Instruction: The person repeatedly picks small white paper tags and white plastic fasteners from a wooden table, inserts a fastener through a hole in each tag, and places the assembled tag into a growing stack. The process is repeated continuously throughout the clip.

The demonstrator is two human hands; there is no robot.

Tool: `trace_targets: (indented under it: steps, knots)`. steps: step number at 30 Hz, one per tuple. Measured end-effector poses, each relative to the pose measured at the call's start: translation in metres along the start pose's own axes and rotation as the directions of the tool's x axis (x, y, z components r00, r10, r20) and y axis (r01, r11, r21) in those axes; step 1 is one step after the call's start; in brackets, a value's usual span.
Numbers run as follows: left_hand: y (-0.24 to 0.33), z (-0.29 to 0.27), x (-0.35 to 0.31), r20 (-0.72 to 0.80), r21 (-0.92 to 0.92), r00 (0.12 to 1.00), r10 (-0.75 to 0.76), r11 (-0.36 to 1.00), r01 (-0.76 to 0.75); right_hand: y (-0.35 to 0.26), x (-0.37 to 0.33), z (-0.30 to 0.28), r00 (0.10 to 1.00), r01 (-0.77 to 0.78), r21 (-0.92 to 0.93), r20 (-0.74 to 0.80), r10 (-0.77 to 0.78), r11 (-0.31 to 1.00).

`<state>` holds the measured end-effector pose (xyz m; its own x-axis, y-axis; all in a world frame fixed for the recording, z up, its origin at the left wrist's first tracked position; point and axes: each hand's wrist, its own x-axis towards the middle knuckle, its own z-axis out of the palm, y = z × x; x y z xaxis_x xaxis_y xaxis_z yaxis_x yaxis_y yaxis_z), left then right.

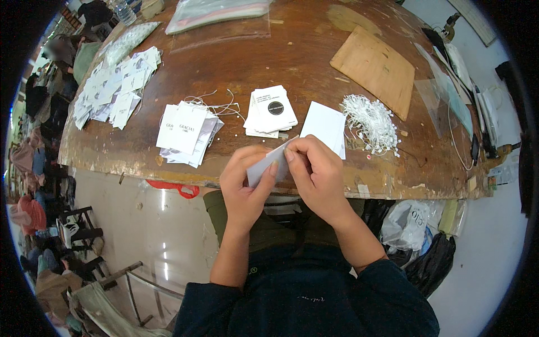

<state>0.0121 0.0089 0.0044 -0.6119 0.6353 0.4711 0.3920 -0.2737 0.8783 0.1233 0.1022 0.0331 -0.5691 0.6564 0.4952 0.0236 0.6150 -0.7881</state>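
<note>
The card (260,169) is off the table (303,62), held between both grips in front of the torso, near the table's front edge. The left grip (242,178) pinches it, thumb on the near face and fingers behind. The right grip (319,169) has thumb and forefinger drawn together at the card's upper right corner; whether a string is caught there cannot be told.

Just beyond the grips lies a stack of printed cards (272,111). Beyond the right grip is a plain white card pile (324,124); farther right, a tangle of white strings (369,124). Left of the left grip sits a pile of corded tags (182,132).

Assessment: the card appears light, thin and fairly stiff, likely to bend or crease under hard pressure, and its smooth face may slip a little. Hold is best taken flat across the faces near one edge, leaving the opposite corner free.
</note>
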Motion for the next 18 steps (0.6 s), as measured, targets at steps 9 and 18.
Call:
trace_targets:
  steps: [9,18]
  knots:
    - [0.000,-0.015,-0.003,0.233,0.669,0.798,0.555,0.504,-0.546,-0.002,0.013,-0.001,0.788,-0.614,0.426,0.369,0.493,0.664]
    - [-0.029,-0.082,0.045,0.073,0.943,0.910,0.408,0.268,-0.196,0.014,0.055,-0.005,0.997,-0.070,0.142,-0.004,0.071,0.987]
